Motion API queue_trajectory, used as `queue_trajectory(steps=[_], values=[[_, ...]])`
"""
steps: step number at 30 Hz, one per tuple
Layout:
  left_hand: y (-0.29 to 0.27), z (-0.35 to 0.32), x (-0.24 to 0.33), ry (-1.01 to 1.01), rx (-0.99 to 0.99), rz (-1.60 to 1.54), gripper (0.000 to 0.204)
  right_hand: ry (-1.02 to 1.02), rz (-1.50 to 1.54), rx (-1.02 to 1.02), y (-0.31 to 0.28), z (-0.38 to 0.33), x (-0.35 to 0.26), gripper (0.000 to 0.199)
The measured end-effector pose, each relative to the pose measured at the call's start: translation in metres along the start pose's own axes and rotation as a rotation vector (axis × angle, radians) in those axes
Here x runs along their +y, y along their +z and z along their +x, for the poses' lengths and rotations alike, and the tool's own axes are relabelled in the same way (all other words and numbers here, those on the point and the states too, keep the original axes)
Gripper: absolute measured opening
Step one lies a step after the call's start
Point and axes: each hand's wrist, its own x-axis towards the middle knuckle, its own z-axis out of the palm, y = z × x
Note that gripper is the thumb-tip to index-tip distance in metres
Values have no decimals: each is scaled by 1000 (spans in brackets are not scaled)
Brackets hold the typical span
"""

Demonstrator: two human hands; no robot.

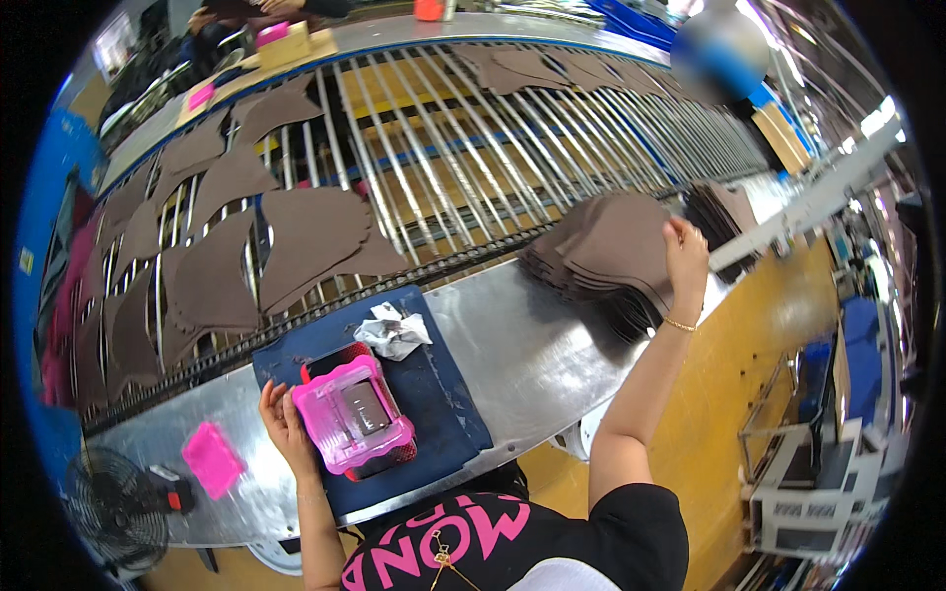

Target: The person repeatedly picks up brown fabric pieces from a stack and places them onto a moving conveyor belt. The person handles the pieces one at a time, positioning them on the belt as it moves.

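My right hand is at the right edge of a thick stack of brown cut pieces, its fingers curled and closed at the edge of the top piece. My left hand is beside a pink see-through plastic frame, fingers stretched out along its left side. Inside the frame lies a dark rectangular block. Red and black dotted edges show under the frame. A dark blue mat lies beneath it, with a crumpled white cloth at the far end.
Beyond the metal table runs a roller conveyor carrying more brown pieces. A second dark stack stands right of my hand, near a grey beam. At the left are a pink pad and a black fan.
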Motion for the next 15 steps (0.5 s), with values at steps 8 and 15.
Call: queue_trajectory(steps=[8, 15], values=[[0, 1, -8, 36, -47, -81, 40, 481, -293, -251, 8, -60, 89, 53], [0, 3, -4, -3, -35, -47, 41, 255, -293, -145, -2, -53, 98, 54]])
